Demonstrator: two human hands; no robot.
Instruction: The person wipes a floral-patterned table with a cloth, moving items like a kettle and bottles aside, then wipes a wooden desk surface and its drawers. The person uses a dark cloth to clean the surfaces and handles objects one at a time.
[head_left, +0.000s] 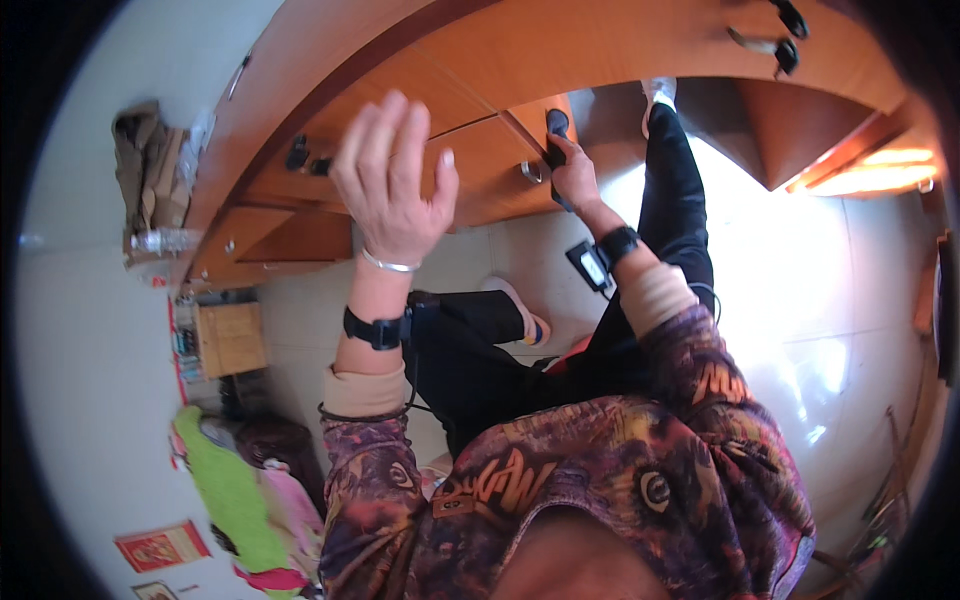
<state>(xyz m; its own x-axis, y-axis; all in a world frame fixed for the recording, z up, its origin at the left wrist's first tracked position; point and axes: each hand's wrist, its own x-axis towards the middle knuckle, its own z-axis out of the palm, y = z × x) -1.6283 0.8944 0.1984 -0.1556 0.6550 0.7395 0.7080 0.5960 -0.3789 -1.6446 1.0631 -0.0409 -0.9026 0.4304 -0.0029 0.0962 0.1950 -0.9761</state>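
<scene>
My left hand (394, 176) is raised in front of the orange-brown wooden desk (442, 90), its back towards me. Its fingers are somewhat spread and blurred, and nothing is in it. Lower down at the desk, my right hand (576, 176) grips a dark handheld object (557, 122) with a rounded grey-black end. Part of that object is covered by my fingers, so its kind cannot be told. It is close to the edge of a cabinet door (484, 169) that has a metal handle (531, 172). Whether it touches the wood is unclear.
Keys (786, 56) hang at the desk front. A clear plastic bottle (166, 240) and a brown cloth or bag (141, 161) are at the left. My legs (679, 180) extend beneath the desk over a tiled floor (795, 262). Green cloth (225, 480) lies at lower left.
</scene>
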